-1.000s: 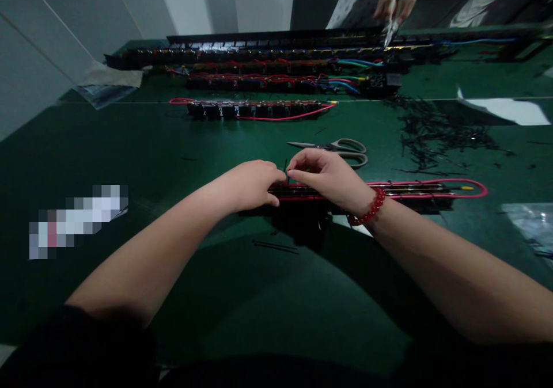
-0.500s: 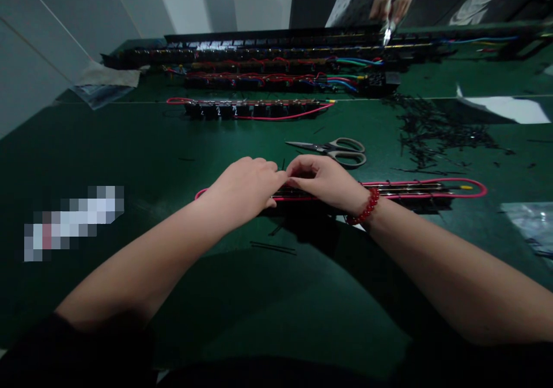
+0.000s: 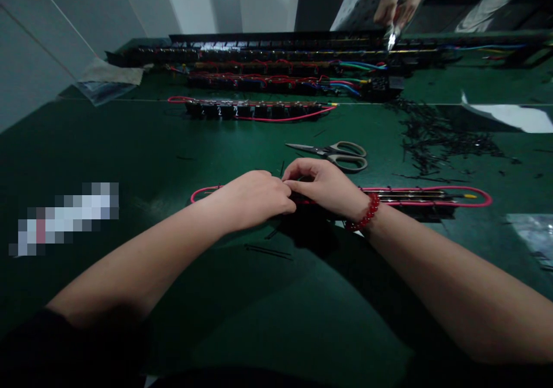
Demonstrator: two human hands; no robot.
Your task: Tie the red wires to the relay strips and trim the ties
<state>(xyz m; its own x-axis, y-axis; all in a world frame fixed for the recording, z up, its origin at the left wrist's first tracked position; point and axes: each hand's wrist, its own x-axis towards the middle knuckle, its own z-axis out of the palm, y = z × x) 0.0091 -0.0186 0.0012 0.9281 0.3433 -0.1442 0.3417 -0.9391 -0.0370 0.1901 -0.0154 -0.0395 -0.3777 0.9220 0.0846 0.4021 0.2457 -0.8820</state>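
Item one: a long, narrow black assembly with shiny metallic rods [image 3: 410,196], edged by a glossy red cable loop [image 3: 491,196], laid on the dark green bench [image 3: 129,152]. It ran beneath my fingers, long axis from nine o'clock to three, the longer stretch toward three.

Item two: my bare left hand [image 3: 261,199], at the nine o'clock side, fingers curled over the assembly.

Item three: my right hand [image 3: 326,189], at the three o'clock side, wearing a red beaded bracelet [image 3: 370,211], thumb and forefinger bent into a pinch. The hands were together at the fingertips; neither was clearly nearer the assembly, and whether they gripped anything I could not tell.

Item four: grey-handled metal scissors [image 3: 325,150], at one o'clock, just beyond my right hand.

Item five: thin black loose strips [image 3: 268,251], at seven o'clock.

Item six: a tangled heap of black slivers [image 3: 440,137], at two o'clock.
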